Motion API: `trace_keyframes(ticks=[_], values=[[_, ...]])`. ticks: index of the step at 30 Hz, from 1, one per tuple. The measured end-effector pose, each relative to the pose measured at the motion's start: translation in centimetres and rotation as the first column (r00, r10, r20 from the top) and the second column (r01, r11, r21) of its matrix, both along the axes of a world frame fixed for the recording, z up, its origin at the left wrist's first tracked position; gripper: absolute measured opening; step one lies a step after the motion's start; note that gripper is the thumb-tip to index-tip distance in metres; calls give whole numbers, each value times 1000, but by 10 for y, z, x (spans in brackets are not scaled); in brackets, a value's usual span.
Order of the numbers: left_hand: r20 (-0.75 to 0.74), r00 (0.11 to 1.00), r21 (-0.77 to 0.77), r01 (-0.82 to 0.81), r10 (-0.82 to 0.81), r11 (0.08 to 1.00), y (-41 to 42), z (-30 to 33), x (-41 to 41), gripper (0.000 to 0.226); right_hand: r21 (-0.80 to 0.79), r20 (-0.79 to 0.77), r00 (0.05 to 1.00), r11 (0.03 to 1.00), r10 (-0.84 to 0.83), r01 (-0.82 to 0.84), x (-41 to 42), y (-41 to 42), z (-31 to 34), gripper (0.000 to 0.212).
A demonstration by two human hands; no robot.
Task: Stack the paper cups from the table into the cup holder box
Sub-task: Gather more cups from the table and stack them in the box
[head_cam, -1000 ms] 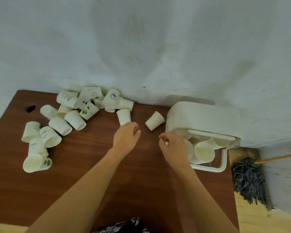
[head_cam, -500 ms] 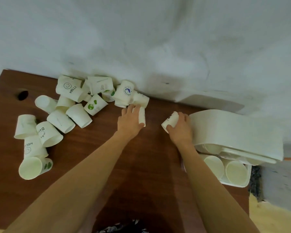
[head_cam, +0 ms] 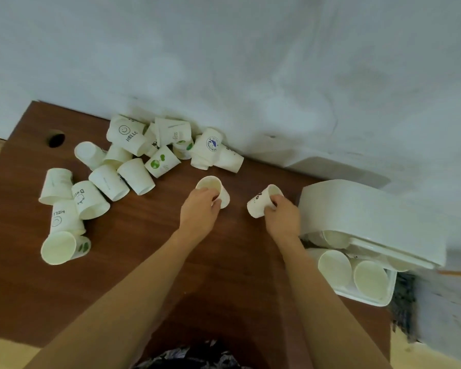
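Pick step, both hands loaded. Left hand (head_cam: 200,209) has its fingers curled round a plain paper cup (head_cam: 213,190), mouth facing up and away; right hand (head_cam: 281,217) grips a printed paper cup (head_cam: 261,203) lying tilted, base toward the left, mouth toward the box. Both cups sit mid-table, toward the back edge, just off the wood or barely touching it; can't tell which. Cup holder box (head_cam: 370,214) is at the table's right edge, its white lid hinged up; the open tray (head_cam: 367,296) below it holds several cups lying on their sides with mouths toward the camera, at least two nested rows visible, deeper contents hidden under the lid. Next move, my read: nest one held cup into the other, or carry each right and slide it base-first into a row's open mouth; needs the axis lined up with the row, thin paper walls will crush if squeezed. Plenty left: loose cup pile (head_cam: 133,166) spreads along the back edge and toward the back-left corner, more cups (head_cam: 64,225) near the left edge, mostly on their sides, some already nested in pairs.
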State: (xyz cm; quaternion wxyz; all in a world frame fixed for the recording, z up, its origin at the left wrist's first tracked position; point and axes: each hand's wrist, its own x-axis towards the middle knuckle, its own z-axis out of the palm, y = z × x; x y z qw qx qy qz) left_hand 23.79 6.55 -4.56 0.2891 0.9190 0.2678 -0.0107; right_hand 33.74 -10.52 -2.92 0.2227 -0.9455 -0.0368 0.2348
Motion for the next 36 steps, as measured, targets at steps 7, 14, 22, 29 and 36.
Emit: trace_keyframes(ticks=[7,14,22,29,36], values=[[137,990,-33,-34,38,999,-53,71,-31,27,219,128,992,975,-9,-19,-60,-57,65,28],[266,963,-44,65,-51,997,-134,123,-43,25,379,290,935,921,-207,86,-96,-150,109,22],[286,888,20,369,-359,929,-217,139,-21,23,332,446,869,941,-215,62,-96,-239,116,19],[120,876,144,451,-467,881,-255,123,-10,24,263,511,850,965,-132,-8,-94,-267,100,19],[55,895,197,424,-442,884,-272,101,-6,24,107,385,922,990,43,-91,-81,-280,81,24]])
